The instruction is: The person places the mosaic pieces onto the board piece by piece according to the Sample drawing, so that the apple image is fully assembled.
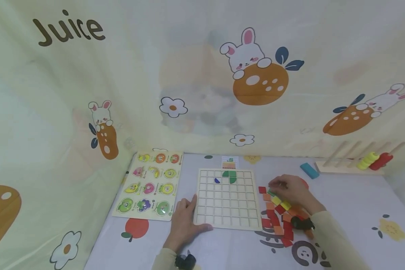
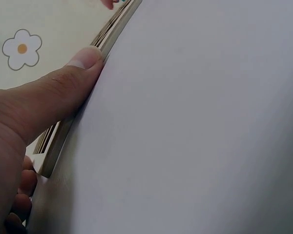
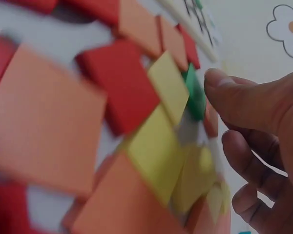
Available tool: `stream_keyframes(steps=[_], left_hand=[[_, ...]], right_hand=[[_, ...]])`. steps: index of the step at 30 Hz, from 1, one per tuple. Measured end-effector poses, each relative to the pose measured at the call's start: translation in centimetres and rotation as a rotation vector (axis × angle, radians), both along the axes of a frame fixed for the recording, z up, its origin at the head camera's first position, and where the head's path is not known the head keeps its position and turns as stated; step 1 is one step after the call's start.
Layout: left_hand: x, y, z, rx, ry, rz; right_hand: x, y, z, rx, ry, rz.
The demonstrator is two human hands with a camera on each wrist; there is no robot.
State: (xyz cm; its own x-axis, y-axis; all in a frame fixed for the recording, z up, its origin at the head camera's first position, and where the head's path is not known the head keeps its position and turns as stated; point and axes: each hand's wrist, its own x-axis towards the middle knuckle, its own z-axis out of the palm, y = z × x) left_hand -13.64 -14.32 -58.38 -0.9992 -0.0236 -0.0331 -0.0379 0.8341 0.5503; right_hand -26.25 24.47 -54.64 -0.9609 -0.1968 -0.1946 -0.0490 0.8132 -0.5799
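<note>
A: Left hand [image 1: 183, 224]?
B: At the board [image 1: 227, 204], lower centre of the head frame. Thumb against the near edge, fingers along the left side, spread wide.
A: On the board?
B: Green pieces [image 1: 233, 179] and one blue piece [image 1: 217, 180], towards its far edge.
A: Right hand [image 1: 291, 190]?
B: Lower right of that frame, over the tiles [image 1: 270, 205]. Fingers narrow, just beside a green tile [image 3: 197, 95]; with the wrist view blurred, I cannot tell whether they grip it.
</note>
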Motion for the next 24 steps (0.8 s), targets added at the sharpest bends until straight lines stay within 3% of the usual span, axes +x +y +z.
stream_keyframes(steps=[9,17,24], left_hand=[[0.0,0.0,-0.1,0.013,0.014,-0.008],[0.1,0.0,0.1,0.017,0.022,-0.008],[0.2,0.0,0.1,0.020,0.038,-0.005]], right_hand=[[0.1,0.9,-1.1,0.024,0.069,0.050],[0.3,0.5,-0.6,0.058,0.075,0.060],[0.5,-0.2,0.2,0.056,-0.029,0.000]])
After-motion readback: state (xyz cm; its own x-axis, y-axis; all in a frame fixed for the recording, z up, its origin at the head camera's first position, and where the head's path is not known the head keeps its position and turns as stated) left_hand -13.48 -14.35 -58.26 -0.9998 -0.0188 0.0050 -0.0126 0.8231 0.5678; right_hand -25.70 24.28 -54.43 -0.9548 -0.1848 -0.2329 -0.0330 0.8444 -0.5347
